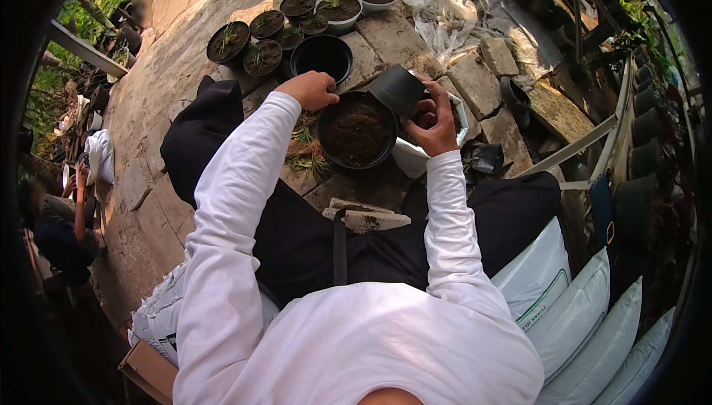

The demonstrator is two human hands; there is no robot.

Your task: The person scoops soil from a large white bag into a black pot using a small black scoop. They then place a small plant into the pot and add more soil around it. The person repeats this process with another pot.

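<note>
My right hand [435, 127] grips a small black plant pot [397, 90], tipped on its side over the far right rim of a larger black pot of soil [357, 132]. That larger pot sits on the paving between my legs, filled with loose brown soil. At its far left rim, my left hand [310, 91] has its fingers curled and closed on the edge. Beside this pot on the left lie small plants [308, 156] with green and orange-brown leaves. Beneath my right hand stands a white container [412, 157], partly hidden by the hand and the small pot.
Beyond my hands stand an empty black pot [321, 58] and several potted seedlings [228, 41]. Crumpled clear plastic [475, 12] lies at the far right. Stone pieces [365, 216] lie close to me. White sacks [545, 294] flank me. Another person [70, 219] is at far left.
</note>
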